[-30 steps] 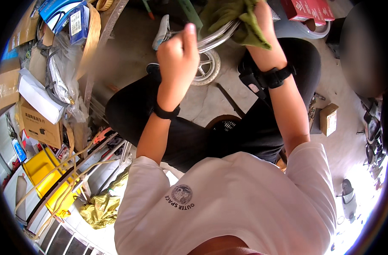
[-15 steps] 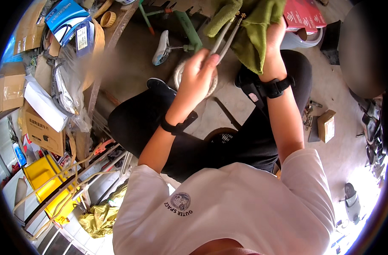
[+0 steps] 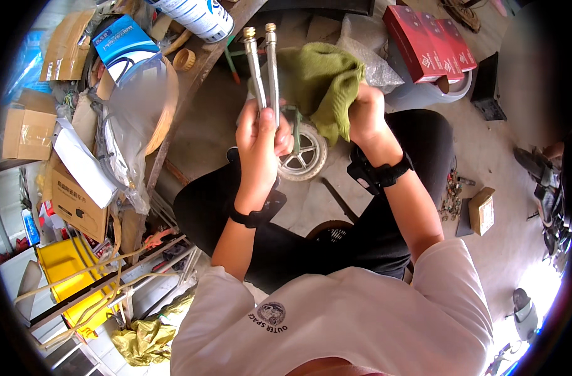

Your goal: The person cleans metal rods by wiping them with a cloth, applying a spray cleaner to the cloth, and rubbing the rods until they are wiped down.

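Note:
My left hand (image 3: 258, 139) is closed round two silvery tubes (image 3: 272, 66) with brass-coloured fittings at their upper ends, holding them upright. Just to its right, my right hand (image 3: 366, 114) grips a green ribbed cloth (image 3: 314, 72), which hangs loosely behind the tubes. Below the hands, between my legs, a small pale-spoked wheel (image 3: 298, 164) on a green frame is partly hidden by my left hand and the cloth.
A cluttered bench edge (image 3: 207, 62) runs along the left, with cartons (image 3: 29, 125), bagged parts and a can (image 3: 192, 15). Right are red boxes (image 3: 418, 44) on a grey bucket (image 3: 427, 94), small metal parts, an open carton (image 3: 483, 210) and a dark pile.
The tubes have swung from a slant to upright in my left hand. The cloth, still in my right hand, has come down and left, away from the tubes' fitting ends.

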A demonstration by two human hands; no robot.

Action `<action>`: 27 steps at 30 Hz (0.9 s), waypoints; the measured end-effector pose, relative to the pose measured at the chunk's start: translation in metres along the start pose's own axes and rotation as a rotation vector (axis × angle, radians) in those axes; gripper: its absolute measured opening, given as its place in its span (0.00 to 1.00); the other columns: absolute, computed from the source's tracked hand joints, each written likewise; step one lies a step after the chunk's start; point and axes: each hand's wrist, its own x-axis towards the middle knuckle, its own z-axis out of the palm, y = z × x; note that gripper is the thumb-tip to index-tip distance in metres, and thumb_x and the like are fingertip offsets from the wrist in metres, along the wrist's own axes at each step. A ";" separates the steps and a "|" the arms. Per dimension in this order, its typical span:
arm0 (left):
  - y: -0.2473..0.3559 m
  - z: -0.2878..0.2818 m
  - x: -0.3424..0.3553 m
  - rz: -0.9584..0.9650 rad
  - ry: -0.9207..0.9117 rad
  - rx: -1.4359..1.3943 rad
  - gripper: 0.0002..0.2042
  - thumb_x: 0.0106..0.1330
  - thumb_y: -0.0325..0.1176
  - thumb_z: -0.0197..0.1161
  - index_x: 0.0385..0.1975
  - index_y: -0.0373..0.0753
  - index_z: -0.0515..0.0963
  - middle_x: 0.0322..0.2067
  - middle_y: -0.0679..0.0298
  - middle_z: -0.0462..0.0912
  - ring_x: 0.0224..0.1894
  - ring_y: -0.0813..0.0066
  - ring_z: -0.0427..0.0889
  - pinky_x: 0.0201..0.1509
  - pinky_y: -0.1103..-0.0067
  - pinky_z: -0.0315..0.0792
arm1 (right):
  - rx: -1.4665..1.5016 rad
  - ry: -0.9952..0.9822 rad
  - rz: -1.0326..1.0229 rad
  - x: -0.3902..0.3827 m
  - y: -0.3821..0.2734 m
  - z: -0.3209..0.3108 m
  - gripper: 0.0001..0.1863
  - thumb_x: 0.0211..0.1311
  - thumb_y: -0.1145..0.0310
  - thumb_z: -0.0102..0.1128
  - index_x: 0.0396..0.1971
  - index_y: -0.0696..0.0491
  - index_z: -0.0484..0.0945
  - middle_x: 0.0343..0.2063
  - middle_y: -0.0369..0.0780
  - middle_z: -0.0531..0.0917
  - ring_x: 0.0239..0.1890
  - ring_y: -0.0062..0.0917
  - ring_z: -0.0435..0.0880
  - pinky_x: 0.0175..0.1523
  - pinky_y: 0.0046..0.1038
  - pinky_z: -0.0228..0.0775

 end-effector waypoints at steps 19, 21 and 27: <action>-0.001 0.017 -0.007 -0.187 -0.040 0.227 0.09 0.72 0.38 0.51 0.36 0.39 0.67 0.16 0.73 0.63 0.14 0.89 0.57 0.16 0.87 0.53 | -0.882 0.251 -0.040 -0.003 -0.009 0.063 0.23 0.63 0.54 0.58 0.43 0.60 0.72 0.33 0.33 0.76 0.36 0.13 0.71 0.44 0.20 0.66; -0.013 0.020 -0.010 -0.397 -0.138 0.022 0.09 0.72 0.38 0.50 0.34 0.41 0.64 0.16 0.73 0.62 0.14 0.88 0.56 0.16 0.87 0.51 | -0.711 0.332 -0.068 0.002 0.008 0.052 0.16 0.68 0.57 0.52 0.38 0.57 0.72 0.29 0.30 0.75 0.32 0.11 0.69 0.38 0.18 0.65; -0.020 0.022 -0.011 -0.541 -0.123 -0.223 0.13 0.73 0.43 0.47 0.33 0.40 0.63 0.14 0.71 0.57 0.12 0.85 0.51 0.14 0.84 0.46 | -0.293 0.416 -0.067 0.006 0.006 0.036 0.19 0.70 0.52 0.46 0.41 0.55 0.73 0.37 0.39 0.81 0.39 0.23 0.80 0.45 0.25 0.72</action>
